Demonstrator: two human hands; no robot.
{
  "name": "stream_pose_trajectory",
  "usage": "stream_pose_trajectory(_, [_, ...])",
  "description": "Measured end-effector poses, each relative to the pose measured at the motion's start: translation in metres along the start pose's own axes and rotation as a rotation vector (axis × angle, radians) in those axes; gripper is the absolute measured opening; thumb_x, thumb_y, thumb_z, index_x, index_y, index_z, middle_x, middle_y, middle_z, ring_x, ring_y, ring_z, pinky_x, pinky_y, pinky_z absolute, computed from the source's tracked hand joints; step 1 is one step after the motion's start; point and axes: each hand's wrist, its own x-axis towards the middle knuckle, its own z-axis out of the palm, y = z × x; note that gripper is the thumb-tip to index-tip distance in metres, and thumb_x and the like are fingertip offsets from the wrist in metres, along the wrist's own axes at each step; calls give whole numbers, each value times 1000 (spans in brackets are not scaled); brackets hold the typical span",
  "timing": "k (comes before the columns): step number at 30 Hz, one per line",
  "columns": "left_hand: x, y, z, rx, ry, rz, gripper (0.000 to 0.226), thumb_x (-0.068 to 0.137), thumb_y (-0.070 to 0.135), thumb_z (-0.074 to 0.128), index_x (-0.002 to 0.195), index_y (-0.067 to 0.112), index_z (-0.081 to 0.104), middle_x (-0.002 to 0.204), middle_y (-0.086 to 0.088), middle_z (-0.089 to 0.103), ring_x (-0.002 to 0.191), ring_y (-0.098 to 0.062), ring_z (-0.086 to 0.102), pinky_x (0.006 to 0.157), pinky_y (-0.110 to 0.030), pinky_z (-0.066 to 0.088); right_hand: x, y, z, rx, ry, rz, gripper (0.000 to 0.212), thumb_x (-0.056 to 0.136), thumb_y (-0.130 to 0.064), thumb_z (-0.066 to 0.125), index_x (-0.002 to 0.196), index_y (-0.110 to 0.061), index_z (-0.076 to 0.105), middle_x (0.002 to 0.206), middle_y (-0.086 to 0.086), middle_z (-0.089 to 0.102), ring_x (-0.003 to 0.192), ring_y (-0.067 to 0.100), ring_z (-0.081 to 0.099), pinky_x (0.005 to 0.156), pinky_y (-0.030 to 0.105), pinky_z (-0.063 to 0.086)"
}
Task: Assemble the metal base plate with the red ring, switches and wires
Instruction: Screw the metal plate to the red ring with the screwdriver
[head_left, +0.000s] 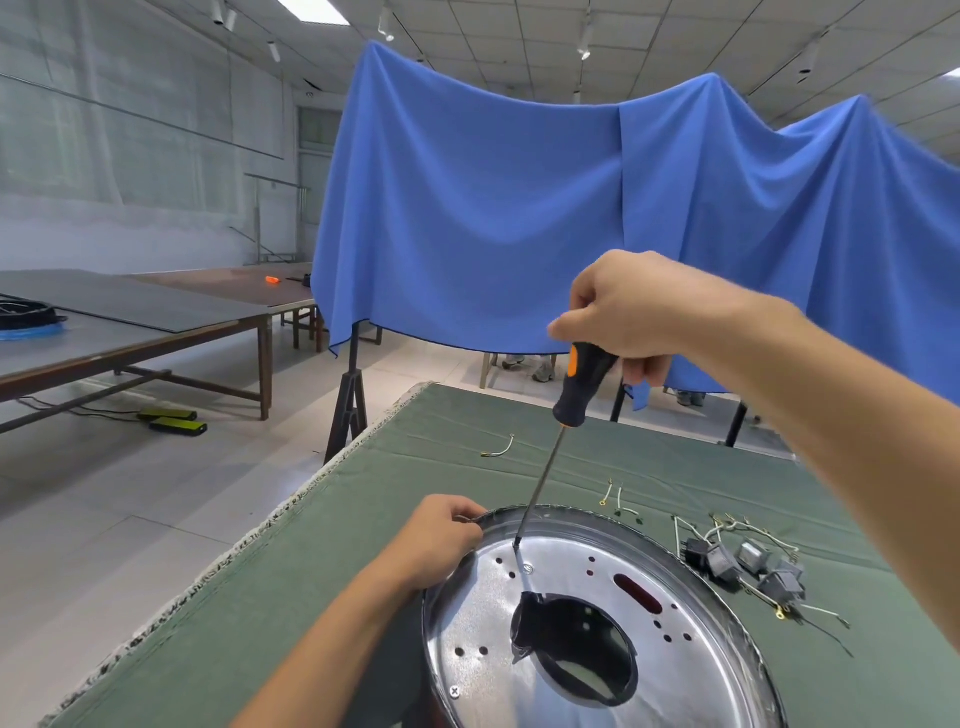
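Head view looks down on a green-clothed table (322, 561) where the plate (519, 660), a shiny round metal dish with a dark central opening, lies near the lower edge. The right hand (631, 306) is clenched round the handle of a screwdriver (563, 415), held high with the shaft slanting down so the tip touches the plate's face close to a screw (528, 568) at its upper left. The left hand (441, 543) pinches the plate's rim on the far left side, steadying it.

As for progress, one screw (454, 691) already sits seated near the plate's lower left, and red shows through a slot (637, 593) and several small holes, which suggests the red ring lies under the plate. I judge fastening is under way but not finished. The switches (743, 566), grey blocks with pale leads attached, lie in a heap just right of the plate, not mounted. Loose wires (613, 493) rest on the cloth beyond the plate, and another wire (500, 449) lies farther off. So the switches and wiring appear to be all left to do
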Motion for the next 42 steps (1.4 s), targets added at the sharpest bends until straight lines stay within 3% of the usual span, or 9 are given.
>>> stream_pose_trajectory(2, [-1,1,0,6,-2,-1,30,82,-8,45,86,10,68,70,-8,56,57,-13,43,53,-20,35,2,2,2,-76,77,38,25,89,-31,54,87,-7,61,61,6,66,37,20,54,44,21,44])
stream_pose_trajectory(6, [-1,1,0,4,-5,4,29,82,-8,45,87,10,68,71,-9,55,58,-14,43,52,-21,35,-3,0,-9,178,-189,25,24,83,-25,69,97,-17,52,75,5,71,49,19,68,50,29,57])
stream_pose_trajectory(12, [-1,1,1,-3,5,3,29,82,-9,46,87,10,68,65,-4,56,56,-12,44,52,-18,37,0,3,2,-97,59,35,32,87,-34,58,67,-10,53,43,2,60,23,11,46,40,18,38])
stream_pose_trajectory(17, [0,0,1,-13,5,-3,29,82,-9,46,88,9,69,70,-7,57,57,-13,45,54,-20,37,-2,-4,-5,123,-153,12,18,80,-23,66,88,-8,60,62,4,71,50,18,69,39,22,49])
stream_pose_trajectory(21, [0,0,0,-2,9,-4,28,82,-8,47,88,8,69,72,-8,58,60,-14,46,57,-22,37,0,-2,2,-16,17,29,22,83,-26,57,69,-9,54,33,0,54,25,12,49,35,14,36])
stream_pose_trajectory(26, [0,0,1,-17,8,-10,28,83,-9,47,93,4,70,75,-11,58,61,-16,45,59,-23,37,-3,-10,-7,150,-176,6,14,81,-19,63,91,-10,59,65,4,70,47,17,67,39,22,50])
stream_pose_trajectory(33, [0,-1,1,-24,6,-16,29,82,-8,46,89,7,69,73,-10,58,61,-17,46,58,-23,37,2,-4,-4,-23,-70,102,23,85,-27,55,73,-9,64,58,6,69,31,13,51,42,18,40])
stream_pose_trajectory(37, [1,-1,2,-15,-2,7,30,81,-9,45,84,11,68,73,-12,55,64,-20,43,59,-24,34,-2,2,-13,176,-249,52,24,82,-23,70,101,-17,57,88,7,70,58,18,71,47,27,55])
stream_pose_trajectory(42, [2,-2,1,-10,-7,10,30,81,-9,45,84,11,68,72,-12,56,65,-19,44,60,-24,35,-8,2,-16,53,-186,10,18,83,-27,71,88,-14,61,65,4,69,33,13,54,44,22,43])
